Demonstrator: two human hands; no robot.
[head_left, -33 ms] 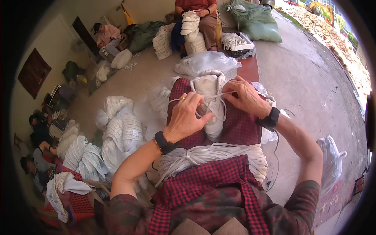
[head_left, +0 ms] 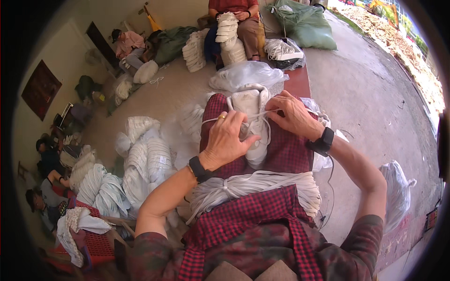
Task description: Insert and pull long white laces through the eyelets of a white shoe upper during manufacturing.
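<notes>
A white shoe upper (head_left: pixel 247 100) rests between my knees on the red-and-black checked apron (head_left: pixel 290 145), its tongue end pointing away from me. White shoelace (head_left: pixel 258 115) crosses over its front and runs out to both sides. My left hand (head_left: pixel 227 140), with a ring on one finger, bends over the near left side of the upper, fingers closed on the lace. At the upper's right edge, my right hand (head_left: pixel 295 114) pinches the lace between thumb and fingers. Across my lap lies a tied bundle of white laces (head_left: pixel 258 189).
Stacks of white shoe uppers (head_left: pixel 147 154) stand to my left, near a red basket (head_left: pixel 100 241) with cloth over it. A clear plastic bag (head_left: pixel 246 76) lies beyond my knees. Ahead sits a person (head_left: pixel 236 7) with uppers. Right, a filled plastic bag (head_left: pixel 397 192) stands on the floor.
My left hand and forearm have shifted slightly to the right. My right hand stays almost still, and the shoe upper keeps its place.
</notes>
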